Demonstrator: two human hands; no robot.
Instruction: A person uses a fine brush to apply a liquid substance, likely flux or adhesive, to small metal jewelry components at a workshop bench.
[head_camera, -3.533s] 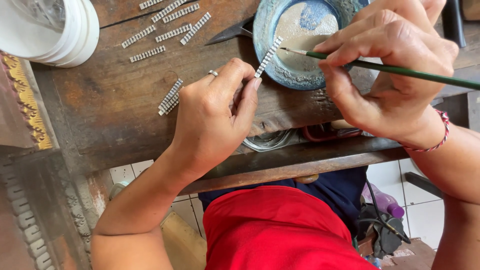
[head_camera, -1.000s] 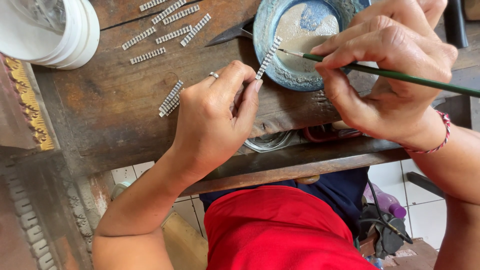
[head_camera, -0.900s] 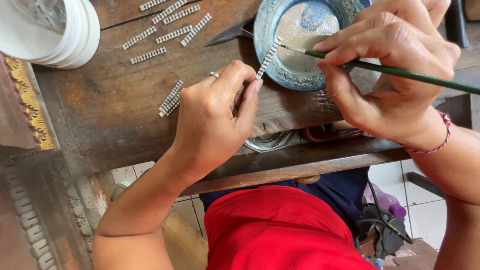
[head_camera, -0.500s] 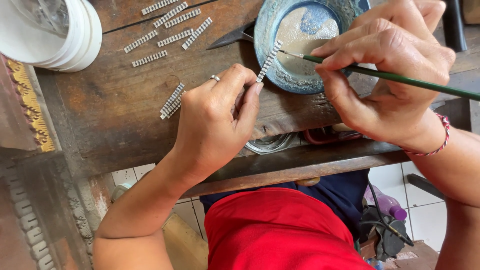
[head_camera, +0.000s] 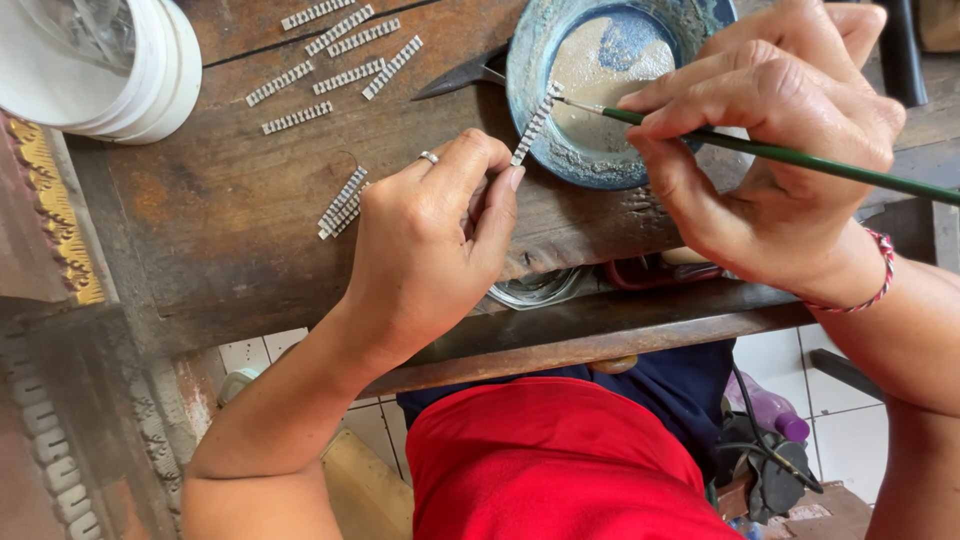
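My left hand (head_camera: 435, 245) pinches a small ridged silver strip (head_camera: 535, 125) between thumb and fingers, holding it up over the rim of a round blue dish (head_camera: 540, 160). A ring sits on one finger of that hand. My right hand (head_camera: 775, 150) grips a thin green brush (head_camera: 800, 155), whose tip touches the top end of the strip. The dish holds a pale, sandy paste. Both hands hover above a worn wooden workbench (head_camera: 220, 270).
Several more silver strips (head_camera: 335, 50) lie on the bench at the back, and two more (head_camera: 343, 203) beside my left hand. A stack of white bowls (head_camera: 130, 70) stands at the far left. A dark metal tool (head_camera: 460, 75) lies next to the dish.
The brush tip has made small strokes along the top of the strip. Both hands stay almost in place.
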